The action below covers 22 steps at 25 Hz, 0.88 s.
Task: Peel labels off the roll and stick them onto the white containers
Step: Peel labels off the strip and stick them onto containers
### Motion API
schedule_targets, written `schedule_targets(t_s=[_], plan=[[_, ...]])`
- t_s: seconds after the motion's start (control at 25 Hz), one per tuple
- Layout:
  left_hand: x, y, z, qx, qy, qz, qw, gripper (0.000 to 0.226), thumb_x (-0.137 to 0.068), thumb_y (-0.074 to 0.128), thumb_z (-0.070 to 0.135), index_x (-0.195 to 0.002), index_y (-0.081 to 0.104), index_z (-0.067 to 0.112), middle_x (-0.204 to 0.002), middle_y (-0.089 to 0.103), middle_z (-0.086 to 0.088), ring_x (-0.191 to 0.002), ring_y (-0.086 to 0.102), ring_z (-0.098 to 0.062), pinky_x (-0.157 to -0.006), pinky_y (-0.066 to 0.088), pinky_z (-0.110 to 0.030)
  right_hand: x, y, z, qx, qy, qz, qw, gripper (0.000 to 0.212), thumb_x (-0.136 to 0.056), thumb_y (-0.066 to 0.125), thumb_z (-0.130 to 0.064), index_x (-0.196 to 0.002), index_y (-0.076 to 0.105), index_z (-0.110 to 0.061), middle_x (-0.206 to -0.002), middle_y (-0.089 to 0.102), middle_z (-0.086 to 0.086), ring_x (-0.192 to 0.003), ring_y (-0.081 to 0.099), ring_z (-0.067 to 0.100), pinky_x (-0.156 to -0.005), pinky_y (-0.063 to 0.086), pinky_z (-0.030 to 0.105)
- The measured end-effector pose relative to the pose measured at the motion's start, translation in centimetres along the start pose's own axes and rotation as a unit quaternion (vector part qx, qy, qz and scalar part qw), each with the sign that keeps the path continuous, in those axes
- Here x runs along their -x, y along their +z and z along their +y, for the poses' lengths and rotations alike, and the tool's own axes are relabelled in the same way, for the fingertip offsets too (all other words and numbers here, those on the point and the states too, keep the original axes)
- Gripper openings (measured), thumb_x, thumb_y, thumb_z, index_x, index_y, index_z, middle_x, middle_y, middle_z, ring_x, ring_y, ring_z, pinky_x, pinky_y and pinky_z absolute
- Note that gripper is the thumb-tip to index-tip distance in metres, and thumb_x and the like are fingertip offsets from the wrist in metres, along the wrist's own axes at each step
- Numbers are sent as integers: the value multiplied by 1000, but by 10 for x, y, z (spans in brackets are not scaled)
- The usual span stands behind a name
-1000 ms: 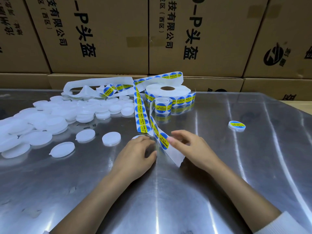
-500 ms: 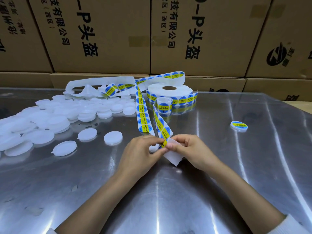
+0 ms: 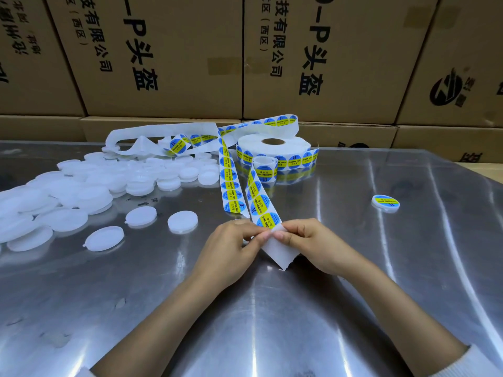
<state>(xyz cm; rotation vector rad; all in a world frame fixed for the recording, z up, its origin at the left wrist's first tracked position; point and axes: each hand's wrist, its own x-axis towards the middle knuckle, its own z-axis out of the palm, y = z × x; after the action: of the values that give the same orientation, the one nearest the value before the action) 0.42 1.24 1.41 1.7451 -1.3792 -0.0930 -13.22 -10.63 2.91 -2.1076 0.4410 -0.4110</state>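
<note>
A roll of round blue-and-yellow labels (image 3: 273, 149) lies at the back of the steel table, with a strip of labels (image 3: 258, 202) running forward to my hands. My left hand (image 3: 231, 248) and my right hand (image 3: 313, 243) meet at the strip's near end. Both pinch it at the last label (image 3: 269, 221), where the bare white backing (image 3: 277, 251) folds down between them. Several white round containers (image 3: 89, 186) lie heaped at the left, with three single ones (image 3: 182, 221) nearer my hands. One labelled container (image 3: 385, 203) sits alone at the right.
Brown cardboard boxes (image 3: 168, 55) with black print wall off the back of the table. A tangle of used white backing (image 3: 152, 136) lies behind the heap. A second loose strip of labels (image 3: 230, 183) hangs down beside the first.
My left hand left the white container it rested on and came right to the strip. Both hands now pinch the strip's end, which has lifted and folded at the last label.
</note>
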Motion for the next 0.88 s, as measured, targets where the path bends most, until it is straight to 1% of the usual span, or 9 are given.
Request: schedule_targets(t_s=[0.16, 0.28, 0.4, 0.48, 0.6, 0.64, 0.72, 0.8, 0.88], plan=[[-6, -1, -2, 47, -33, 77, 995, 16, -91, 60, 25, -89, 76, 21, -81, 68, 10, -75, 57, -4, -67, 43, -19, -2, -6, 4, 84, 35, 78, 993, 15, -95, 53, -17, -90, 67, -13, -80, 66, 11, -74, 55, 18, -73, 47, 38], [-10, -9, 1, 146, -62, 156, 975, 15, -92, 59, 19, -88, 73, 22, -82, 68, 12, -76, 59, -3, -68, 43, -15, -2, -13, 11, 105, 106, 161, 976, 18, -94, 51, -17, -102, 66, -19, -94, 69, 3, -94, 62, 23, -81, 46, 34], [-11, -16, 5, 203, -77, 211, 953, 13, -93, 58, 16, -91, 71, 19, -87, 69, 9, -73, 59, 8, -66, 40, -4, -2, -12, 11, 109, 147, 198, 963, 29, -90, 58, -23, -119, 57, -21, -103, 63, -4, -104, 58, 19, -84, 43, 30], [-10, -18, 8, 197, -65, 214, 955, 10, -91, 61, 15, -88, 70, 19, -87, 69, 4, -75, 60, 4, -68, 42, -6, 0, -11, 6, 127, 96, 253, 954, 39, -85, 66, -23, -122, 54, -22, -109, 56, -7, -107, 49, 15, -91, 39, 28], [-9, -17, 12, 199, -41, 199, 959, 10, -86, 66, 13, -84, 70, 21, -83, 64, -2, -76, 60, -10, -70, 46, -16, 4, -1, -12, 103, -31, 318, 942, 11, -85, 66, -24, -94, 65, -30, -97, 56, -16, -99, 40, 8, -91, 34, 21], [-9, -17, 14, 206, -35, 196, 958, 9, -85, 67, 13, -84, 71, 22, -81, 61, -1, -73, 58, -9, -68, 45, -16, 4, 2, -17, 87, -45, 321, 942, 8, -87, 63, -28, -83, 67, -33, -92, 58, -16, -98, 41, 7, -90, 33, 21], [-8, -17, 19, 217, -14, 193, 957, 9, -81, 69, 18, -83, 72, 26, -73, 56, 7, -64, 52, -3, -62, 40, -12, 6, 7, -25, 34, -37, 300, 953, 28, -92, 56, -34, -67, 69, -32, -82, 63, -12, -92, 48, 3, -87, 32, 24], [-6, -17, 23, 224, 14, 184, 957, 8, -77, 69, 25, -83, 73, 29, -66, 56, 14, -60, 49, 0, -58, 36, -8, 6, 5, -34, -74, -8, 230, 970, 39, -95, 48, -37, -67, 73, -26, -68, 65, -9, -71, 53, 0, -73, 36, 19], [-6, -17, 25, 226, 28, 171, 959, 11, -75, 67, 29, -84, 73, 30, -66, 56, 18, -61, 50, 0, -58, 34, -8, 6, 3, -39, -166, 77, 124, 975, 47, -96, 40, -46, -75, 75, -21, -63, 65, -9, -56, 48, 1, -60, 34, 20]])
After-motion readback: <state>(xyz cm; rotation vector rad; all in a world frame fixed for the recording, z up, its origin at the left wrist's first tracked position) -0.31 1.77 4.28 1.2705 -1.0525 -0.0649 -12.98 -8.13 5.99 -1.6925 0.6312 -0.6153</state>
